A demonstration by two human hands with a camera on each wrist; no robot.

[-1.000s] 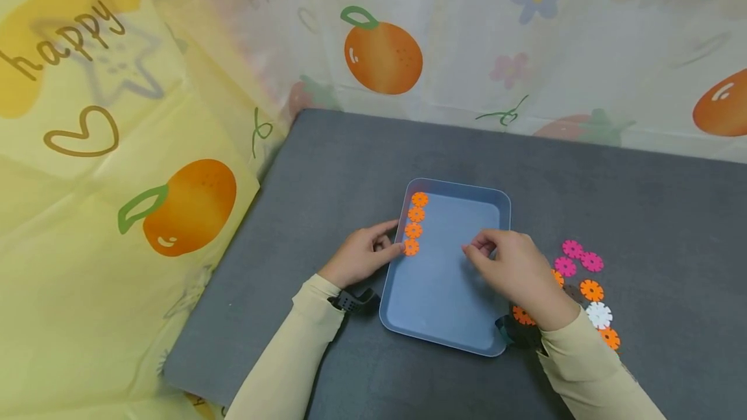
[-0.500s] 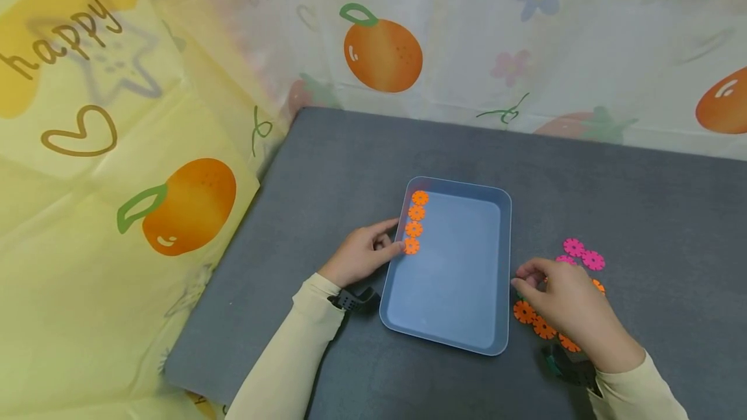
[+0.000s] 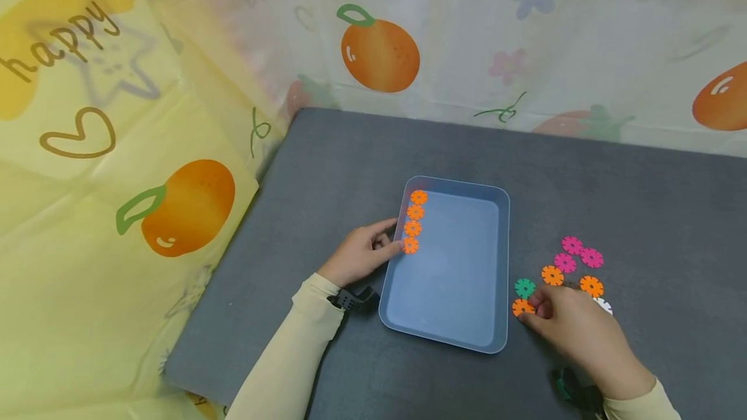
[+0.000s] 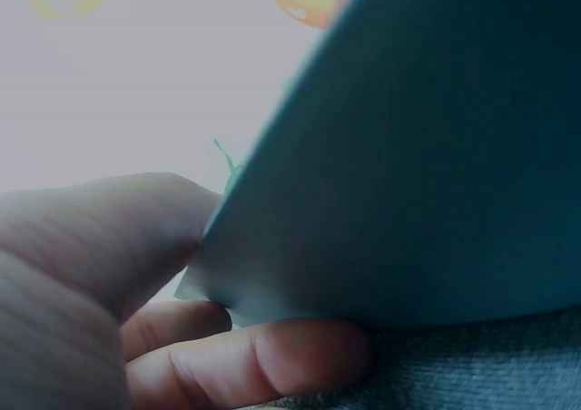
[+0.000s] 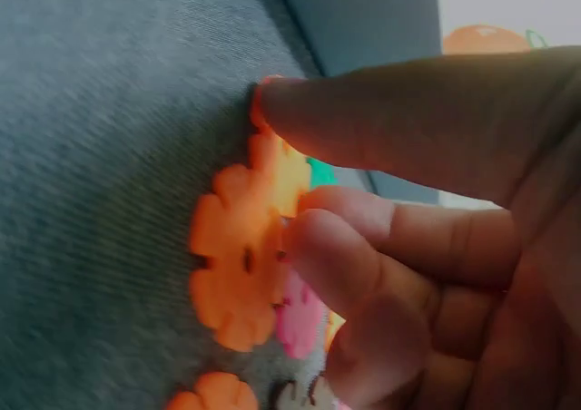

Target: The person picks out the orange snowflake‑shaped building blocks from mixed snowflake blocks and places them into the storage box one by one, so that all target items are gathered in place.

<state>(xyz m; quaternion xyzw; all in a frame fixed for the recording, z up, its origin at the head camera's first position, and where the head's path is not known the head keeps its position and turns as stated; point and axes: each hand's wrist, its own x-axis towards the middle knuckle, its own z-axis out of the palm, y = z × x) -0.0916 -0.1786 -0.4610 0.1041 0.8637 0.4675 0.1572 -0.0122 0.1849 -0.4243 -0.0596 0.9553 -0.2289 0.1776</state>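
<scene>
Cloth (image 3: 87,115) reads "happy"; we see 4 orange discs (image 3: 413,221) in the tray (image 3: 461,339), left hand (image 3: 358,253) pinching its rim, right hand (image 3: 574,326) gripping an orange disc (image 3: 521,307).

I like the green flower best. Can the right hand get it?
Probably yes: the right hand pinches an orange flower right beside the green flower, with nothing lying between them.
</scene>
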